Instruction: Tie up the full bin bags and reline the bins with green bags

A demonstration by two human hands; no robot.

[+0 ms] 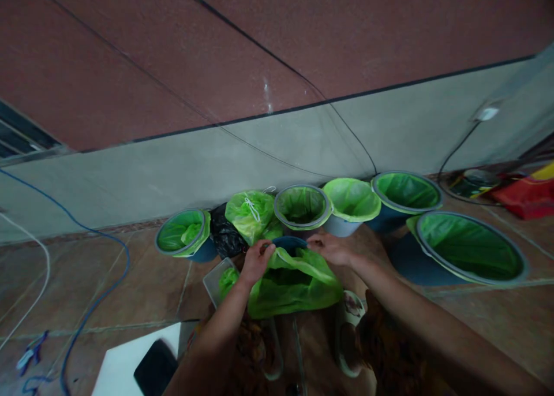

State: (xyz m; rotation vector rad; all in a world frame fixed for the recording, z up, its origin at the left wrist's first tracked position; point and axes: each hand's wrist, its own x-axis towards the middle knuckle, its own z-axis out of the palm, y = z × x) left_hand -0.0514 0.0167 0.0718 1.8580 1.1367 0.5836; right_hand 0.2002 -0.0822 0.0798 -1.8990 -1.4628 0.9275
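Note:
Between my feet stands a blue bin (289,242), its far rim showing. A green plastic bag (298,301) hangs over the near side of that bin, its mouth open towards me. My left hand (256,262) is closed at the left of the rim, fingers pinching the edge of the bag. Across from it, my right hand (329,249) has its thumb and fingers pressed together on the bag's edge at the right of the rim. The bin's body is hidden under the bag.
Lined bins stand along the wall, among them a left bin (203,220), a middle bin (282,214) and a large right bin (450,269). A tied green bag (242,211), a black bag (225,234) and a clear tray (212,280) sit nearby. A blue hose (106,297) crosses the floor.

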